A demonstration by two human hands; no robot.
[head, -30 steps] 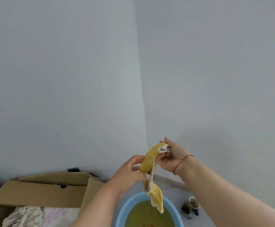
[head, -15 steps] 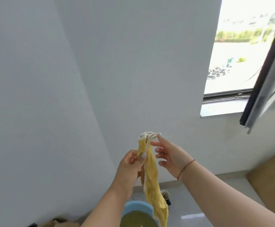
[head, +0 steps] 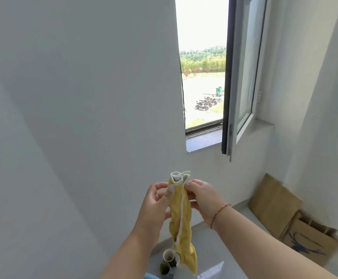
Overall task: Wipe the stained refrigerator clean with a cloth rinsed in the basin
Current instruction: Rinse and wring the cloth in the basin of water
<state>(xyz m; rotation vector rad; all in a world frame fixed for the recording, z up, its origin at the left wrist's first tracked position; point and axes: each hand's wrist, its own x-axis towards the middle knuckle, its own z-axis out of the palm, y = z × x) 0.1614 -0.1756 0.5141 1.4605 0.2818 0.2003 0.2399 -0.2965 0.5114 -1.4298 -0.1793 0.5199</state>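
Both hands, the left hand (head: 156, 202) and right hand (head: 201, 198), pinch the top edge of the yellow cloth (head: 181, 222) hanging between and below them, so spreading it should start by drawing those pinched corners apart evenly.

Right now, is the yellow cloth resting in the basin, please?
No, both the left hand and right hand hold the yellow cloth up in the air.

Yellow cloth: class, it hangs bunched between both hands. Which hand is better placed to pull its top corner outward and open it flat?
Probably the right hand: its fingertips pinch the yellow cloth at the white-edged top corner, ready to draw sideways. The left hand grips slightly lower with thumb across the cloth, better suited to anchoring.
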